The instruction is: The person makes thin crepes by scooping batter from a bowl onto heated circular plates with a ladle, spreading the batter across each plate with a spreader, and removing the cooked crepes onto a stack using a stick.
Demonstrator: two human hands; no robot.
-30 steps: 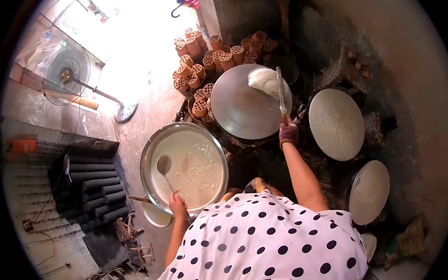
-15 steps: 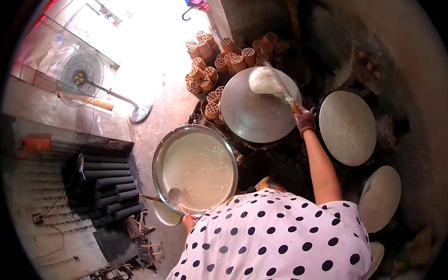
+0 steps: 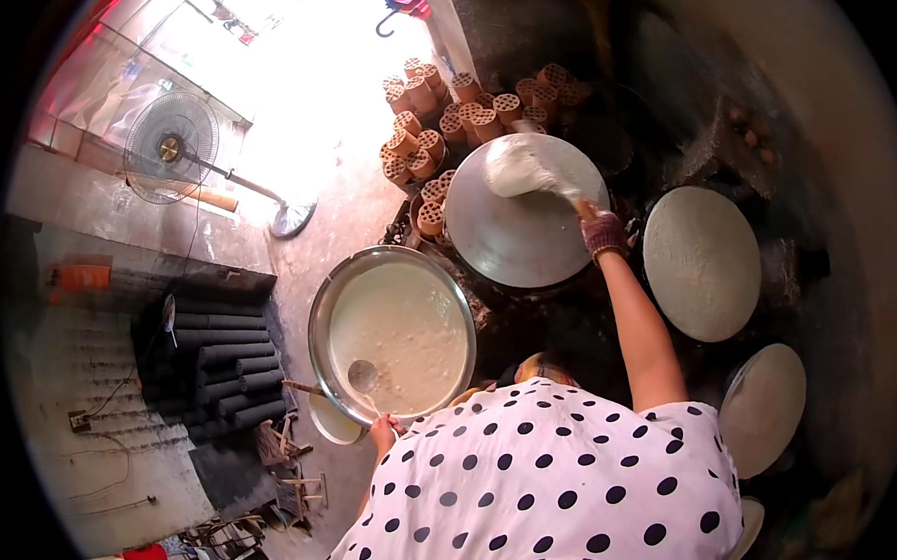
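My right hand [image 3: 603, 233], in a dark reddish glove, grips the handle of a wooden-handled spreader [image 3: 582, 205] over the round grey griddle [image 3: 515, 248]. The spreader's far end is smeared by motion. White batter [image 3: 518, 170] lies in a patch on the upper part of the griddle. At the near rim of a wide metal basin [image 3: 317, 319], my left hand [image 3: 385, 432] is closed on the handle of a ladle [image 3: 362, 376]. The ladle's bowl rests at the surface of the pale batter [image 3: 407, 313] filling the basin.
Round pale sheets, one large [image 3: 702, 263] and one lower [image 3: 763, 409], sit along my right. Clay-coloured perforated cylinders [image 3: 415, 138] are piled beyond the griddle. Stacked black cylinders [image 3: 220, 355] and a standing fan [image 3: 172, 148] are on the left.
My right hand has shifted slightly down and the batter patch has stretched toward the hand across the griddle. The ladle's bowl has moved slightly up and right in the basin.
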